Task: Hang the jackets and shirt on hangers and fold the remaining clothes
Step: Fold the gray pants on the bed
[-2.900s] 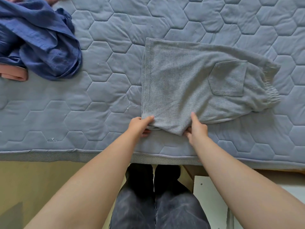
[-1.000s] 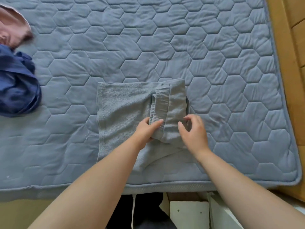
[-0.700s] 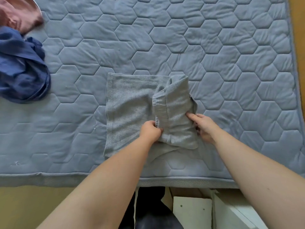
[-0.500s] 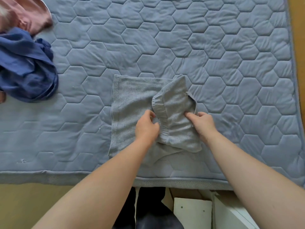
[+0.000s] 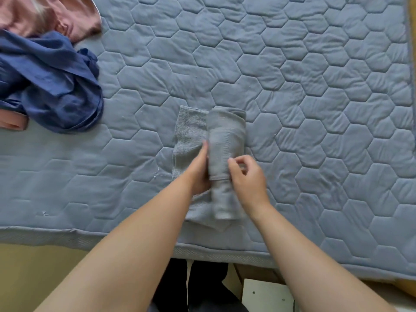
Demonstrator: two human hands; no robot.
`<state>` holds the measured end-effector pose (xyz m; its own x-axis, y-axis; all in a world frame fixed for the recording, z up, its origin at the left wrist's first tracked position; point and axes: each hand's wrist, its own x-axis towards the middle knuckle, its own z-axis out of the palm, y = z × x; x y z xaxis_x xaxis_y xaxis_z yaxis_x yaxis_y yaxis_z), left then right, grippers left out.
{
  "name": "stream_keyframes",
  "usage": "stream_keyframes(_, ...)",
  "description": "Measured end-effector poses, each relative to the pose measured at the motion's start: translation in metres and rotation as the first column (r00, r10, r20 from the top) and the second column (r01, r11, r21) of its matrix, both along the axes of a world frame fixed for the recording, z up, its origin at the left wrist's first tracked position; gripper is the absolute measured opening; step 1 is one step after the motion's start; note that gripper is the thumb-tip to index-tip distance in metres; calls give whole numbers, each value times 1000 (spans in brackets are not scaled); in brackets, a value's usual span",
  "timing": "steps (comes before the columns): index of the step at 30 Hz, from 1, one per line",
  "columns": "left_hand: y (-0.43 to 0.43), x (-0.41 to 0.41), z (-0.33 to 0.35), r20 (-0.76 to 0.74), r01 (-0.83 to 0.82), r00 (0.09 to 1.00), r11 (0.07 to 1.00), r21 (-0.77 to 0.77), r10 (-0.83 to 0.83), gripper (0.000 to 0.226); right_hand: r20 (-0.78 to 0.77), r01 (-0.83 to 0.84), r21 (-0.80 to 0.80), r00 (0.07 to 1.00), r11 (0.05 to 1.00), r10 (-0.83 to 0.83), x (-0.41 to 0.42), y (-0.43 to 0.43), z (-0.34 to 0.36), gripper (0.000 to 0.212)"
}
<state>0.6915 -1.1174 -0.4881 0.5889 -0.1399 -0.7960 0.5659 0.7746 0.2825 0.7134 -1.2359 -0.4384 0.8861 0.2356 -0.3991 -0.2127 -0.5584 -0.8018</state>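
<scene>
Change: the grey shorts (image 5: 225,140), spread wide with the pocket up a few seconds ago, had been turned over on themselves from the right; I now saw a narrow bundle with only a thin flat strip (image 5: 191,131) left uncovered on its left side
Meaning: I judged this fold nearly done (one more turn over that strip, perhaps); the blue garment (image 5: 56,86) and the pink garment (image 5: 45,16) were untouched in a heap, so most of the task was left
Left hand: the left hand (image 5: 199,170) lay on the flat strip, its fingers (image 5: 204,149) straight and pressed along the bundle's left side, gripping nothing
Right hand: the right hand (image 5: 247,176) sat at the bundle's right side with fingers curled; blurred, so I could not tell whether it pinched the cloth or was just beside it
Shorts: on the bed (image 5: 292,86), near its front edge (image 5: 202,253), between the two hands; the near end reached close to that edge but did not hang over
Edges: the bed's right edge (image 5: 408,64) was well apart from the bundle; the heap lay at the far left, also well apart
Room: bare quilt lay behind and to the right of the bundle; I judged that the best side to slide it to
</scene>
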Motion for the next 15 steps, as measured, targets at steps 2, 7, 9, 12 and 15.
stream_keyframes(2, 29, -22, -8, 12, -72, 997, 996, 50, 72, 78, -139, -130, 123, 979, 984, 147, -13, 14, -3, 38)
stream_keyframes(7, 62, -56, -19, -35, 62, 998, 928, 367, -52, 59, -292, -352, 129, 880, 927, 375, -29, 30, -13, 35)
stream_keyframes(9, 57, -59, -23, -149, 221, 975, 767, 603, -164, 41, -145, -268, 61, 951, 961, 274, -31, 30, -15, 23)
stream_keyframes(12, 49, -61, -24, -337, 397, 917, 591, 702, -215, 36, 100, -94, -207, 988, 974, 117, -29, 16, -36, 16)
stream_keyframes(15, 45, -58, -16, -520, 565, 825, 330, 756, -222, 67, -82, -110, -340, 993, 934, 87, -32, 2, -56, 33)
